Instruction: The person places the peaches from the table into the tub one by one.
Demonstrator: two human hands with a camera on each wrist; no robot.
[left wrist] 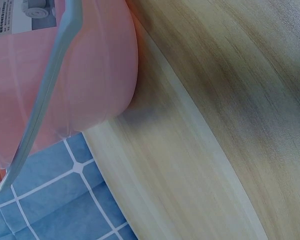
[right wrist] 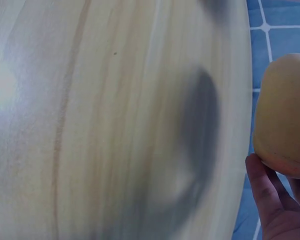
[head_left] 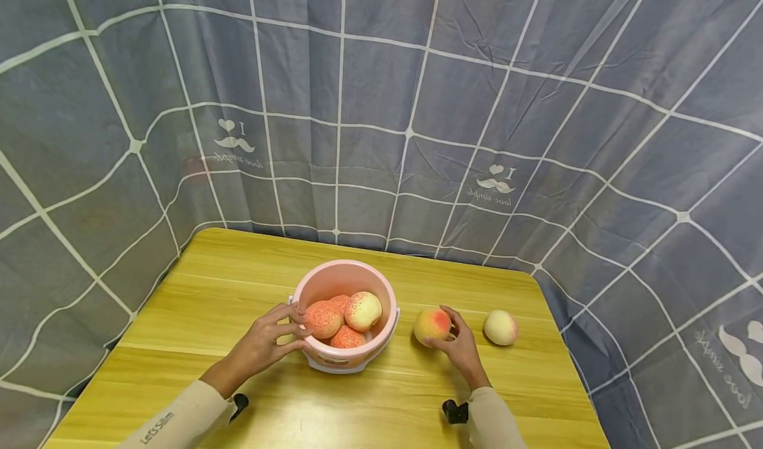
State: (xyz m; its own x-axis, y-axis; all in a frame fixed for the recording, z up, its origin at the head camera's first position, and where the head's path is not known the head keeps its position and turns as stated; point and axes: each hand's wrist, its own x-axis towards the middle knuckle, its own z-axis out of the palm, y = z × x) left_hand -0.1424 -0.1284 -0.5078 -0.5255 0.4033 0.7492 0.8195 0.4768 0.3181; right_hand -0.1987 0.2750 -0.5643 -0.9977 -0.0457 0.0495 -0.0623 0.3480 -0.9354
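A pink bucket (head_left: 381, 330) stands on the table, with several speckled peaches inside, among them a paler peach (head_left: 363, 311) and a redder peach (head_left: 323, 320). My left hand (head_left: 275, 335) holds the bucket's left rim, its fingertips over the edge beside the redder peach. To the right of the bucket, my right hand (head_left: 461, 348) grips a yellow peach with a red patch (head_left: 430, 327). In the right wrist view this peach (right wrist: 285, 112) is above the table, apart from its shadow. Another pale peach (head_left: 501, 328) lies on the table just right of that hand.
The yellow wood-grain table (head_left: 250, 263) is bordered at the back and sides by a grey-blue checked curtain (head_left: 369, 151). A pale handle (left wrist: 45, 95) hangs along the bucket's side. Dark straps or mounts (head_left: 456, 411) show at both wrists.
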